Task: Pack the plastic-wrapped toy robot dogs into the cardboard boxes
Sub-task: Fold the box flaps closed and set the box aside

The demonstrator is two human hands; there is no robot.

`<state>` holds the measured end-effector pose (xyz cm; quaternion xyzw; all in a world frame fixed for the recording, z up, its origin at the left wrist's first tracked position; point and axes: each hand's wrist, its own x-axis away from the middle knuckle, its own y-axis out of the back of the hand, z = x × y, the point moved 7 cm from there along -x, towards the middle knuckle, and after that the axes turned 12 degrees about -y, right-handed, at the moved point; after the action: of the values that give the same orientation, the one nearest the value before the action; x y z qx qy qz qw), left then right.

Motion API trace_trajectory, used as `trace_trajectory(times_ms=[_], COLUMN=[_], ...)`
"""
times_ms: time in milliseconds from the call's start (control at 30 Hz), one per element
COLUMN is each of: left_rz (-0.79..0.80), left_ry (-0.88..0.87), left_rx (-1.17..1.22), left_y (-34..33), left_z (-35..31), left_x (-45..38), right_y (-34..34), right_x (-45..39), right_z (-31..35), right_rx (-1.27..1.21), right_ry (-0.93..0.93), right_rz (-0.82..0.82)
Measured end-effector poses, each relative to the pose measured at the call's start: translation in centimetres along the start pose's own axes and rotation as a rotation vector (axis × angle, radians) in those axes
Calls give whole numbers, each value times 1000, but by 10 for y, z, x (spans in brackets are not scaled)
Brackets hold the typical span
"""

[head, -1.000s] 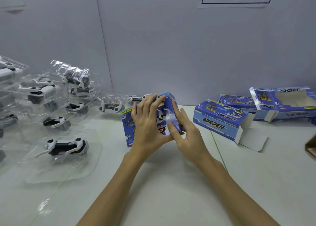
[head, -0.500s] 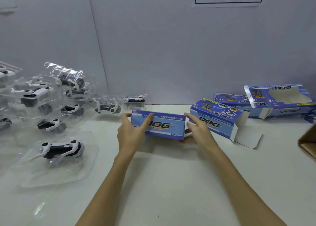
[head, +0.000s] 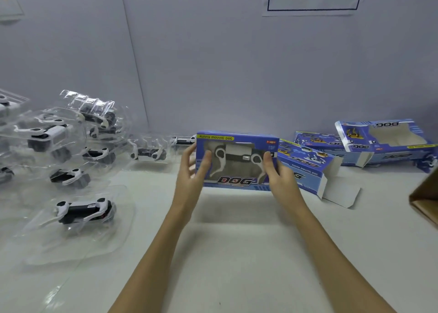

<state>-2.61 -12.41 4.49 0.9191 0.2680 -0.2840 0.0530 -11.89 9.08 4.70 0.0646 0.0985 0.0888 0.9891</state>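
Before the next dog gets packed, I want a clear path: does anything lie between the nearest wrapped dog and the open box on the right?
Yes. The filled box, held upright between the left hand and right hand, stands between the nearest wrapped dog and the open box.

Your single head camera looks forward and down from above your forearms, close behind your left hand point(head: 193, 170) and right hand point(head: 278, 172), facing the wall point(head: 213, 63) beyond them.
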Motion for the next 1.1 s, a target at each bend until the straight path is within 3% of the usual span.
trace_trajectory(times_ms=[67,267,367,500,667,767,867,1000,1100], left_rz=[53,13,5,65,-101,-67,-37,-45,-43], left_ry=[-26,-7,12,46,154,188,210,219,258], left_rx=[31,92,117,158,257,293,313,277,247], left_y=[-12,-8,-6,0,16,9,0,3,5], left_z=[5,14,18,21,35,38,42,45,52], left_x=[5,9,5,-2,-5,-1,0,1,2], right_y=[-2,-8,-9,-1,7,12,27,75,123], right_x=[-1,1,-4,-4,12,16,12,2,1], right_z=[-4,-10,-22,-23,-15,-10,-2,12,19], right_rx=[-27,8,90,-55,116,155,-8,-556,-858], right_ry=[-25,70,-38,-238,-340,-343,-344,-315,-166], right_rz=[-3,-33,21,148,442,467,325,23,-237])
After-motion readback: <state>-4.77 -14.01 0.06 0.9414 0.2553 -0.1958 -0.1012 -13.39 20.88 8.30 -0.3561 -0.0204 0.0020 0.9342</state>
